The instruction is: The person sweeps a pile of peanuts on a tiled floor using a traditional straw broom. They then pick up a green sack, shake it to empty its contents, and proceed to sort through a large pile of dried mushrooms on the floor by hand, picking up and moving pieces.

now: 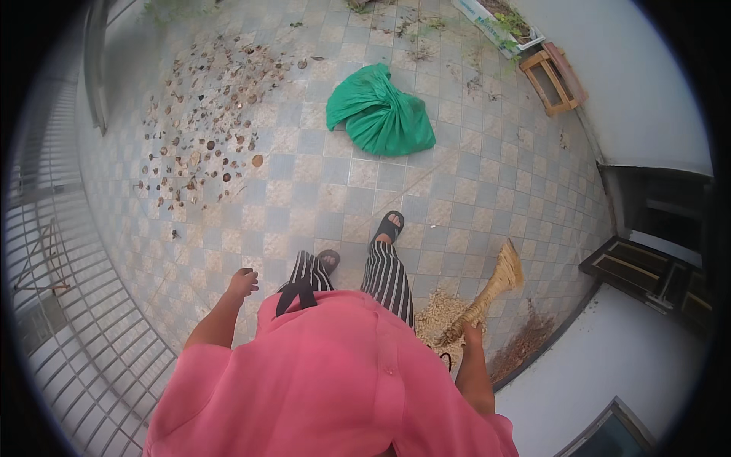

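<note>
My right hand [472, 333] grips the bound handle of a straw broom [494, 280]. The broom's flared bristle end points forward, away from me. Below the handle lies a heap of small pale pieces [438, 305], perhaps seeds or nuts, partly hidden by my body. My left hand [244, 282] hangs over the tiles at my side, fingers loosely curled, with nothing visible in it. Ahead on the tiled floor [365, 171] rests a green plastic sack [388, 117], its top twisted and folded over. Many small brown dried pieces [211, 125] are scattered to its left.
A metal grid railing [85, 343] runs along the left. At the right wall are a wooden frame [551, 83], a planter box [508, 28] and a dark slatted piece [634, 265]. Reddish-brown debris [525, 343] lies along the wall's base. My sandalled feet stand between sack and body.
</note>
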Motion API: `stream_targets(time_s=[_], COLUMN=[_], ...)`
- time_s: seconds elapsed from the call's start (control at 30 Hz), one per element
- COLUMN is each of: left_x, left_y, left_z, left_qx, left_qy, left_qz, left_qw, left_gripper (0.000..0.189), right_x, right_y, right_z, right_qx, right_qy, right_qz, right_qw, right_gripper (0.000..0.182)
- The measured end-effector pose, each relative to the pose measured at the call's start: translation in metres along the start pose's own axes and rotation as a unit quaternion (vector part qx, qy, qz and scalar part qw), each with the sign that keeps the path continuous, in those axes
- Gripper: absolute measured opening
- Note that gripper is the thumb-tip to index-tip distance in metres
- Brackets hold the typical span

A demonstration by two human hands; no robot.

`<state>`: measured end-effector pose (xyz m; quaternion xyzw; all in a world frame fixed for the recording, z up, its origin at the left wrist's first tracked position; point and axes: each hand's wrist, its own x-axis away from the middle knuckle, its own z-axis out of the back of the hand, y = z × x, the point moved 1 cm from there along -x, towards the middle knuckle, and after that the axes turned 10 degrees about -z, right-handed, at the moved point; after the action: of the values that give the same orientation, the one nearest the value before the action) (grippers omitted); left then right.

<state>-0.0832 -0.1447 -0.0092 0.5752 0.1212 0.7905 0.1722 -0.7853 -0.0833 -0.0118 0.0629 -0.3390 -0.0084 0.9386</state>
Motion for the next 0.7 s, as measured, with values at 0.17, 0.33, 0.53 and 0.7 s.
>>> stream_targets(time_s=[0.17, 0.33, 0.53, 0.7], left_x=[-0.011, -0.086, -0.218, -0.299], left_y=[0.119, 0.261, 0.406, 0.534], left_z=[-0.082, -0.150, -0.205, -0.260], left_qx=[-0.057, -0.194, -0.242, -0.430], left_qy=[0.011, 0.042, 0.085, 0.056], left_qz=[-0.106, -0.278, -0.332, -0.347], left_qw=[0.993, 0.940, 0.908, 0.831], left_gripper=[0.051, 0.046, 0.048, 0.069], right_x=[0.061, 0.117, 0.135, 0.140], right_y=[-0.162, -0.266, -0.338, -0.378], right_z=[0.028, -0.004, -0.047, -0.069], right_qx=[-0.190, -0.130, -0.070, -0.088], right_qy=[-0.302, -0.411, -0.471, -0.468], right_qz=[0.069, 0.115, 0.087, 0.014], right_qw=[0.932, 0.895, 0.875, 0.879], right_gripper=[0.057, 0.045, 0.043, 0.047])
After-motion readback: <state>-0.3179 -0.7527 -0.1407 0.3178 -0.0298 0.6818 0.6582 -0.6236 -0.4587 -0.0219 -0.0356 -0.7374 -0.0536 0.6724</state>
